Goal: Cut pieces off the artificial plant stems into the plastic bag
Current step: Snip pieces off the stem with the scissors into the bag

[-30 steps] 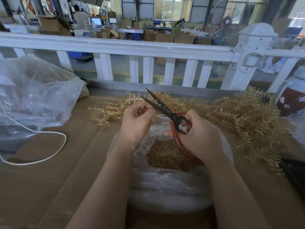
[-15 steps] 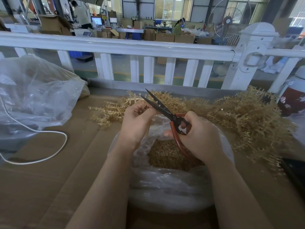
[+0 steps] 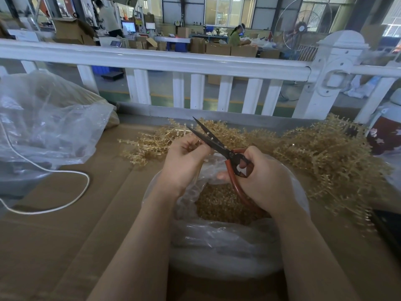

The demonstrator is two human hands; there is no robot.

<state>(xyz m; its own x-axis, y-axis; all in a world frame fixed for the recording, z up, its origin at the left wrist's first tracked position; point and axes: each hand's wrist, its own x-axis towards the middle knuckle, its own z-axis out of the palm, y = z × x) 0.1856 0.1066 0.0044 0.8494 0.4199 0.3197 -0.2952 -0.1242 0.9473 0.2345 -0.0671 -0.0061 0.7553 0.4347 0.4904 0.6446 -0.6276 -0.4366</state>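
Two hands are working directly above the open plastic bag (image 3: 225, 246), and little is changing from the earlier pictures: the scissors (image 3: 219, 146) are staying parted, so this snip looks not yet made. The right hand (image 3: 263, 181) is gripping the red handles. The left hand (image 3: 184, 161) is pinching a small stem piece against the blades. Uncut gold stems (image 3: 325, 157) are lying beyond and right of the hands; cut bits are filling the bag below them.

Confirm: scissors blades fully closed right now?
No. The scissors blades stand apart in a narrow V, tips separated, beside the left hand, while the right hand holds the red handles.
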